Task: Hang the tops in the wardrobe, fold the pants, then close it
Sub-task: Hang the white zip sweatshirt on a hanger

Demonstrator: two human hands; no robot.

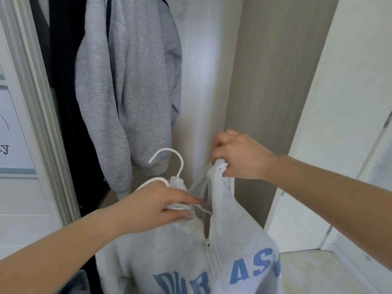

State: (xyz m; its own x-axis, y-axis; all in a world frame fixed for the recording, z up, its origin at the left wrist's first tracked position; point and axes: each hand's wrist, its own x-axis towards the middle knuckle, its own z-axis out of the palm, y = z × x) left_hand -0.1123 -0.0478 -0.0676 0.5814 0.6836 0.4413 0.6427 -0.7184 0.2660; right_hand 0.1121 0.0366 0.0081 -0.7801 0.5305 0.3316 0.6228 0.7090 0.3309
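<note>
Light grey zip-up top [233,262] carries pale blue block lettering across the chest, split by the zipper: right of it "AS" reads clearly, left of it the letters are cut off and unclear. Zipper is open at the neck and closed below. The top is held up in front of the open wardrobe [212,81], below the garments already hanging there. Left hand [161,206] grips the left collar edge together with a white hanger [167,162], fingers curled over both; the hook stands up above the hand. Right hand [235,155] is fisted, clamping the right collar edge bunched in its fingers. A grey sweatshirt [131,92] hangs inside, with dark clothing [70,81] to its left.
</note>
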